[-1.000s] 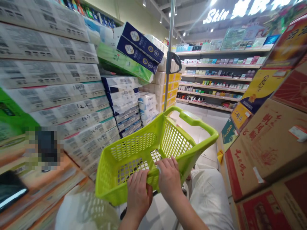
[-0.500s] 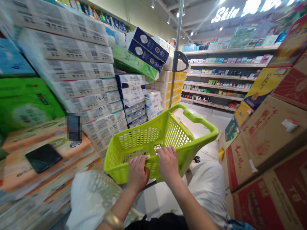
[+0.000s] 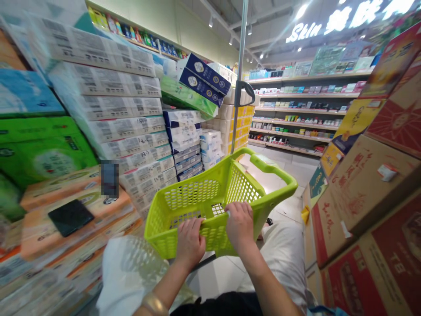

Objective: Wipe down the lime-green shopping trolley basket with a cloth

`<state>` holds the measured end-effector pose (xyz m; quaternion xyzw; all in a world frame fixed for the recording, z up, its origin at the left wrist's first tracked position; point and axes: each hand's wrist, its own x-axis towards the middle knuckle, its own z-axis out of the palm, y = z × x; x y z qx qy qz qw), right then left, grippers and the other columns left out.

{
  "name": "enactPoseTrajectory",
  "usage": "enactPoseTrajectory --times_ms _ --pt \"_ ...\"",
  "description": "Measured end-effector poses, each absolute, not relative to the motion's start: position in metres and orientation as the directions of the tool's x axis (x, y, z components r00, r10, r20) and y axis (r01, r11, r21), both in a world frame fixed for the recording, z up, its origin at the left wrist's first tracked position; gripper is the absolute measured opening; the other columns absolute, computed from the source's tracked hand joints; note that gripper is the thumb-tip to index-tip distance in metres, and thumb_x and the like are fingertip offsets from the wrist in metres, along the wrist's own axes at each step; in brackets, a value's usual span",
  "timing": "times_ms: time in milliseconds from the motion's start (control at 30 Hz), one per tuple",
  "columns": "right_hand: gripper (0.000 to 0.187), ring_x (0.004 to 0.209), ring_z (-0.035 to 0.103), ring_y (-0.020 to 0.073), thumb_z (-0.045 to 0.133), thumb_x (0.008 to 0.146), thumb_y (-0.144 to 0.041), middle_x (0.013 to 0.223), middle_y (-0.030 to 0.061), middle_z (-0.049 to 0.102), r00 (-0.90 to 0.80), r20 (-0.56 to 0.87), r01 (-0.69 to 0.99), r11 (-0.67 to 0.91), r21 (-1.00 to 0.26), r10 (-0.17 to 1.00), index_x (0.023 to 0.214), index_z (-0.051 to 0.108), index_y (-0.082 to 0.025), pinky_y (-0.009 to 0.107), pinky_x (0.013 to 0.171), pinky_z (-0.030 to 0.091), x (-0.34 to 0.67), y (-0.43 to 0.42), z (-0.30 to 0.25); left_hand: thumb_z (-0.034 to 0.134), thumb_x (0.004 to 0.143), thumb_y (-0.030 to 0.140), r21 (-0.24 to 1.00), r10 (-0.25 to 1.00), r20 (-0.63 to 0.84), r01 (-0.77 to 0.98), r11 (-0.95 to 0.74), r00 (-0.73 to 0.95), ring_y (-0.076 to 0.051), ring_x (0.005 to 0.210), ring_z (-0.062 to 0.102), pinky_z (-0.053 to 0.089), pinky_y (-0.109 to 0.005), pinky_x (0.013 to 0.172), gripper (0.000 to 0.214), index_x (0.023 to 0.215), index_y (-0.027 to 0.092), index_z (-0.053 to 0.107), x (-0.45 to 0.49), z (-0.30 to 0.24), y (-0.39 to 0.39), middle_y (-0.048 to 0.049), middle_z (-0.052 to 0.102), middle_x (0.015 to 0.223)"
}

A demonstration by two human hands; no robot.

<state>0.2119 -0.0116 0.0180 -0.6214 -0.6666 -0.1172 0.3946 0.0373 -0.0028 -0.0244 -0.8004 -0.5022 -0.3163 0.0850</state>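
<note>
A lime-green shopping basket (image 3: 194,191) with holed walls stands tilted before my knees. My left hand (image 3: 190,239) is closed over the near rim, fingers curled inward. A short way to its right, my right hand (image 3: 240,226) grips the same rim, its fingertips hidden inside the basket. Little shows within but the slotted floor. The basket's thick handle (image 3: 276,171) rises at the far right end. Behind that stands a thin metal pole (image 3: 241,48) with a grey loop grip (image 3: 245,93); where its foot rests is hidden by the basket.
Stacked white paper packs (image 3: 131,105) rise on the left. Nearer, a black tablet-like device (image 3: 70,217) and a blurred-out phone-shaped object (image 3: 109,179) lie on orange packs (image 3: 36,228). Cardboard cartons (image 3: 371,188) line the right, with stocked shelves (image 3: 296,94) beyond.
My right hand has slid a little to the right along the rim, widening the gap between my hands. My left hand keeps its place, and the view has shifted slightly.
</note>
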Motion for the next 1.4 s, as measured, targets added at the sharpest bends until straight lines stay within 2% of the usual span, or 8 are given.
enactPoseTrajectory --times_ms 167,333,400,633,867,933,1133,1400 --pt "0.028 0.088 0.053 0.0184 0.048 0.078 0.000 0.083 -0.0001 0.063 -0.009 0.663 0.891 0.307 -0.335 0.749 0.088 0.062 -0.023 0.033 0.104 0.026 0.192 -0.015 0.010 0.046 0.067 0.011 0.191 0.740 0.593 0.838 -0.511 0.317 -0.024 0.091 0.056 0.041 -0.040 0.087 0.041 0.106 0.019 0.054 0.033 -0.026 -0.006 -0.0065 0.063 0.095" --pt "0.028 0.094 0.052 0.0212 0.048 0.077 -0.001 0.089 0.0032 0.065 0.184 0.681 0.904 0.149 -0.400 0.709 0.089 0.063 -0.022 0.038 0.106 0.023 0.226 -0.018 0.025 0.045 0.067 0.008 0.168 0.729 0.609 0.848 -0.503 0.312 -0.024 0.088 0.055 0.040 -0.040 0.086 0.041 0.106 0.017 0.054 0.034 -0.027 -0.012 -0.0065 0.063 0.093" --pt "0.027 0.094 0.052 0.0216 0.049 0.078 -0.002 0.088 0.0037 0.064 0.194 0.685 0.911 0.130 -0.392 0.702 0.089 0.063 -0.022 0.039 0.106 0.023 0.226 -0.018 0.025 0.045 0.067 0.009 0.169 0.732 0.609 0.851 -0.497 0.306 -0.024 0.088 0.055 0.040 -0.040 0.087 0.040 0.105 0.017 0.054 0.036 -0.027 -0.015 -0.0064 0.063 0.093" --pt "0.025 0.087 0.053 0.0177 0.049 0.081 -0.002 0.081 -0.0004 0.062 -0.063 0.670 0.903 0.328 -0.276 0.740 0.083 0.061 -0.023 0.032 0.105 0.025 0.183 -0.020 0.003 0.046 0.065 0.013 0.170 0.711 0.628 0.836 -0.522 0.316 -0.024 0.092 0.057 0.042 -0.040 0.087 0.042 0.106 0.018 0.055 0.034 -0.028 -0.018 -0.0070 0.064 0.097" --pt "0.031 0.094 0.053 0.0210 0.048 0.076 -0.001 0.088 0.0023 0.065 0.174 0.710 0.907 0.169 -0.385 0.683 0.092 0.064 -0.023 0.038 0.107 0.022 0.233 -0.021 0.024 0.046 0.064 0.008 0.166 0.713 0.634 0.848 -0.504 0.299 -0.023 0.089 0.057 0.041 -0.039 0.088 0.044 0.106 0.019 0.055 0.036 -0.028 -0.018 -0.0054 0.064 0.093" --pt "0.031 0.093 0.053 0.0214 0.048 0.076 -0.001 0.087 0.0024 0.064 0.174 0.711 0.911 0.164 -0.379 0.681 0.091 0.064 -0.023 0.038 0.107 0.022 0.230 -0.021 0.023 0.046 0.065 0.008 0.174 0.717 0.635 0.851 -0.495 0.288 -0.024 0.090 0.057 0.041 -0.040 0.088 0.043 0.106 0.019 0.054 0.038 -0.028 -0.018 -0.0054 0.063 0.093" --pt "0.028 0.087 0.053 0.0187 0.049 0.078 0.000 0.082 -0.0003 0.063 -0.017 0.679 0.911 0.291 -0.292 0.734 0.084 0.064 -0.024 0.034 0.106 0.024 0.194 -0.021 0.007 0.045 0.066 0.009 0.180 0.705 0.639 0.831 -0.526 0.307 -0.024 0.091 0.056 0.040 -0.040 0.088 0.043 0.107 0.019 0.053 0.035 -0.030 -0.016 -0.0062 0.063 0.095" --pt "0.031 0.097 0.053 0.0219 0.049 0.077 -0.001 0.089 0.0024 0.065 0.189 0.690 0.907 0.145 -0.396 0.699 0.091 0.065 -0.023 0.041 0.109 0.018 0.223 -0.023 0.019 0.046 0.065 0.007 0.189 0.722 0.629 0.844 -0.502 0.289 -0.024 0.093 0.056 0.039 -0.041 0.090 0.044 0.107 0.018 0.054 0.037 -0.033 -0.017 -0.0068 0.063 0.097"
